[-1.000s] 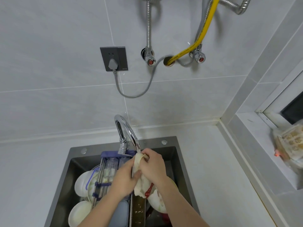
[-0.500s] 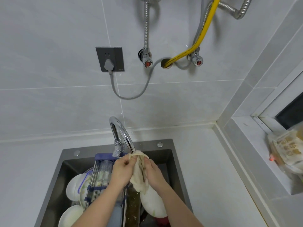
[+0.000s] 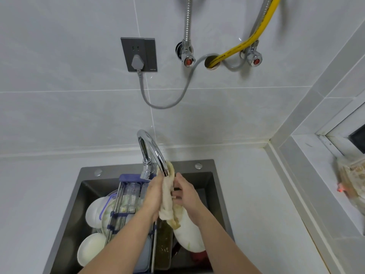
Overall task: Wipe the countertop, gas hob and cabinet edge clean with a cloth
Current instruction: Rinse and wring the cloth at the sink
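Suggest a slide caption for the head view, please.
Both hands, left hand and right hand, hold a beige cloth under the faucet over a dish-filled sink.

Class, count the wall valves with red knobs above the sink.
2. One red-knobbed valve sits left of the wall hole with the yellow hose; the other sits right of it. None seems hidden.

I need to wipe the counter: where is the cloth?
In the head view, the cloth hangs between both hands over the sink, just under the tap spout.
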### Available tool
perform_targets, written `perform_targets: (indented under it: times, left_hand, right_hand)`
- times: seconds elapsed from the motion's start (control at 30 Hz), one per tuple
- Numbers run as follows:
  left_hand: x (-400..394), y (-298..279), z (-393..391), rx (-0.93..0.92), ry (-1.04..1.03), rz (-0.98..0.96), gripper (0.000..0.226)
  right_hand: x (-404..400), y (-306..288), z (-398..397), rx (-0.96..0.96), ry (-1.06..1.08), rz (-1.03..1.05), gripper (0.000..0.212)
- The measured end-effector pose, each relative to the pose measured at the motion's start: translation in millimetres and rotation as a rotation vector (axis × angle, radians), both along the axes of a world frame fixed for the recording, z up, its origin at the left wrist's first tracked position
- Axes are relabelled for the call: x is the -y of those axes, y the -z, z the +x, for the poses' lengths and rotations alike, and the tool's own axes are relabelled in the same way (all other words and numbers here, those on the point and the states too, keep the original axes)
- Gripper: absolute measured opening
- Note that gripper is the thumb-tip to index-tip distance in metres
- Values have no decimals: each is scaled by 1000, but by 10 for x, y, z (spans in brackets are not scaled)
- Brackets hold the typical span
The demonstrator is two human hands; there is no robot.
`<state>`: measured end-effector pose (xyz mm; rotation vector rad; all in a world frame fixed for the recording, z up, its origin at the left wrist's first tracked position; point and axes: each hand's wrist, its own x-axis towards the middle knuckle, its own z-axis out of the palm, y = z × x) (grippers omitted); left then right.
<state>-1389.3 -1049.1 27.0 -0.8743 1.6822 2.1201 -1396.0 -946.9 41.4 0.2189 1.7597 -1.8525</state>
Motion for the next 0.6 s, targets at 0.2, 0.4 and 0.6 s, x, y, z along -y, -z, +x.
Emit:
perform_targets:
  times: [0.2, 0.4, 0.6]
  left_hand:
    - [181, 47, -19, 132, -239, 289, 55]
    - [106, 84, 6, 130, -365, 464, 46]
    - [276, 215, 125, 72, -138, -2, 25]
  right_hand:
    - [-240, 531, 191, 283, 307, 163, 62]
    - [-30, 772, 370, 622, 486, -486, 74]
    - [136, 604, 101, 554, 560, -431, 48]
